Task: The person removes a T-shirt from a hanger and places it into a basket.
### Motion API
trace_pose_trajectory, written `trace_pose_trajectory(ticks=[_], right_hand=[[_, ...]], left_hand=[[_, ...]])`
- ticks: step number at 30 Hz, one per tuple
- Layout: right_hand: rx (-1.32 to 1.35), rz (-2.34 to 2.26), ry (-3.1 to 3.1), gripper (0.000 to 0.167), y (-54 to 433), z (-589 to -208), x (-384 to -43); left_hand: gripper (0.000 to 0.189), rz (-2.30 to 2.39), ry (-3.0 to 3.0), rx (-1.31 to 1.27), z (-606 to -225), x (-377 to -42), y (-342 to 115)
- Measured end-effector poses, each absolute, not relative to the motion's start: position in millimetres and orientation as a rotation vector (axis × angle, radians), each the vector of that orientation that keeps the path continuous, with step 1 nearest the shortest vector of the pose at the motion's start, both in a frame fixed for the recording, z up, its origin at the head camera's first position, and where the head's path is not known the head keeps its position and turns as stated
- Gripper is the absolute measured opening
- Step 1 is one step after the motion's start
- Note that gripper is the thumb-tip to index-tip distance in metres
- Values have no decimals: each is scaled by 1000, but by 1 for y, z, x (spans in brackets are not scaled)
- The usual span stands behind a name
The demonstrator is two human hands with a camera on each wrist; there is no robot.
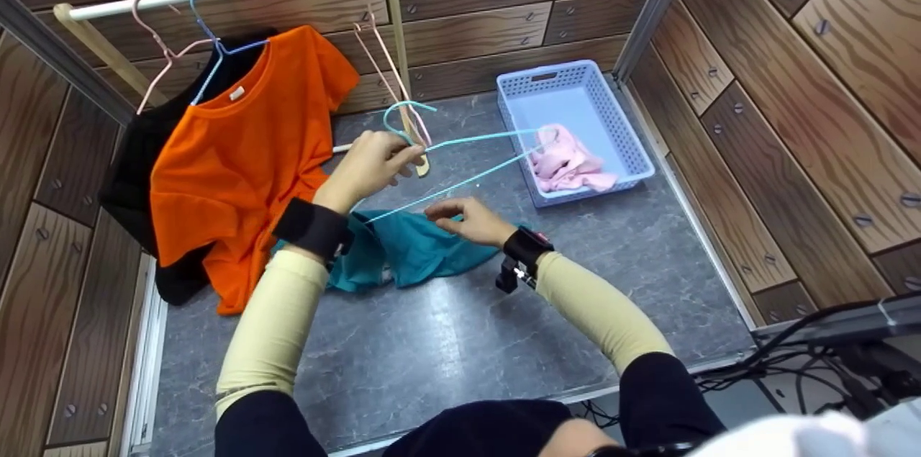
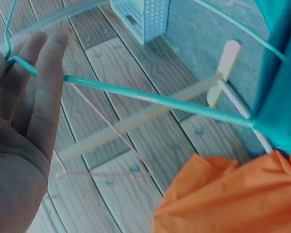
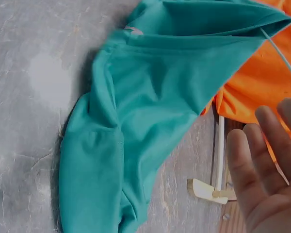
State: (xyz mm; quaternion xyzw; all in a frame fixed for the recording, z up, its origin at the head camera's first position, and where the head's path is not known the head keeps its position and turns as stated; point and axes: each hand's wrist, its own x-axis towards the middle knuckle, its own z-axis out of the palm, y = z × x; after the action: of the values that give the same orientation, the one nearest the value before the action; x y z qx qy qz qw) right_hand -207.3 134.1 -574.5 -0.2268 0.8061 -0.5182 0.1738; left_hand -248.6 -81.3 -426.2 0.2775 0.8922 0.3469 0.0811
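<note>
While L hand (image 1: pixel 374 163) pinches hanger (image 2: pixel 155 99), hook (image 1: pixel 403 103) pointing away, long axis diag., R hand (image 1: pixel 470 221) hangs relaxed.

Spreads grey and marbled as a tabletop (image 1: pixel 460 349). Carries a blue basket (image 1: pixel 568 97); bears a pale clothes-rack foot (image 1: pixel 422 169) left of the basket and, to the basket's front left, a rumpled teal garment (image 1: pixel 424 255).
</note>
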Motion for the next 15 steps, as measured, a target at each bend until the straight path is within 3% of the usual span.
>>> trace_pose_trajectory(ticks=[8, 15], right_hand=[[-704, -1243, 2303, 34, 139, -582, -203], [-705, -1221, 2423, 30, 179, -595, -207]], left_hand=[[31, 971, 2636, 890, -426, -250, -75], [30, 792, 2657, 833, -423, -252, -112]])
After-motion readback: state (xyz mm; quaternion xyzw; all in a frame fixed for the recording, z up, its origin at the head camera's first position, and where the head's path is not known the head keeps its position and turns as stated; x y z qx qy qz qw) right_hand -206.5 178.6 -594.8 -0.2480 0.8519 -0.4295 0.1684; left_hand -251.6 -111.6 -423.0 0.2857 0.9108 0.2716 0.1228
